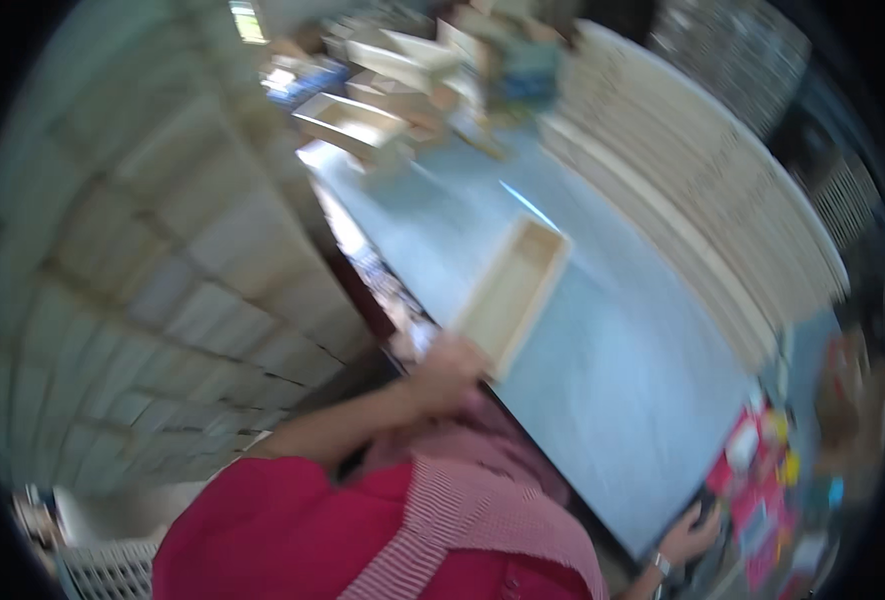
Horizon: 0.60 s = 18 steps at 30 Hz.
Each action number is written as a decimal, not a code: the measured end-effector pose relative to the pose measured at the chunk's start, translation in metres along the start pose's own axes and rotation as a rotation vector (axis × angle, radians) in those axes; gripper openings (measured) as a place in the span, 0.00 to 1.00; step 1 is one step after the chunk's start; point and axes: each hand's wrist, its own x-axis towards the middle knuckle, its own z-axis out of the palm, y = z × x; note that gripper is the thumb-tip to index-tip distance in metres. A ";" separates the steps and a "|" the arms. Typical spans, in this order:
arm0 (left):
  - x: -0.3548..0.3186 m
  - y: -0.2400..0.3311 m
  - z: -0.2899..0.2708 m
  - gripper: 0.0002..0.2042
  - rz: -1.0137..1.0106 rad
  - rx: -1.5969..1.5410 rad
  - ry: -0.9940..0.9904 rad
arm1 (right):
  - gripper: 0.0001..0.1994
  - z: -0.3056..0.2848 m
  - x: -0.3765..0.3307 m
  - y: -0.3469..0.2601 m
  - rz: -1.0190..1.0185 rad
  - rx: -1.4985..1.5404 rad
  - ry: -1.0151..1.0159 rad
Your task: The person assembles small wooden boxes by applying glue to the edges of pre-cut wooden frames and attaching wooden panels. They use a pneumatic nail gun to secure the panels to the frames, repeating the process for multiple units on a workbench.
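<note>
My left hand (451,374) grips the near end of a long, shallow wooden box (516,290), its open side up. The box slants away over a pale blue-grey tabletop (613,400); whether it rests on it I cannot tell. My right hand (693,537), with a band at the wrist, is off by the table's near right corner. Its fingers look apart, and I see nothing in them. Close to it lies a pink and yellow pile of small items (753,470), too blurred to name.
Long pale boards (683,180) stand stacked along the table's right side. More wooden boxes (351,125) crowd its far end. A tall stack of pale wooden pieces (163,270) rises at the left. A white plastic crate (113,570) sits at the lower left.
</note>
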 end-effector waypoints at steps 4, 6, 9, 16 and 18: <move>-0.007 -0.004 -0.019 0.09 0.060 0.207 0.145 | 0.20 0.038 -0.034 -0.168 -0.023 0.704 -0.162; -0.007 0.009 -0.070 0.08 0.098 0.327 0.233 | 0.20 0.042 -0.047 -0.222 -0.029 0.768 -0.266; -0.007 0.044 -0.173 0.10 0.188 0.469 0.427 | 0.19 0.055 -0.048 -0.248 -0.046 0.830 -0.270; -0.091 0.137 -0.421 0.25 0.099 1.468 1.059 | 0.19 0.091 -0.064 -0.238 -0.094 0.862 -0.215; -0.131 0.156 -0.481 0.24 0.050 1.779 1.140 | 0.20 0.091 -0.065 -0.234 -0.078 0.858 -0.218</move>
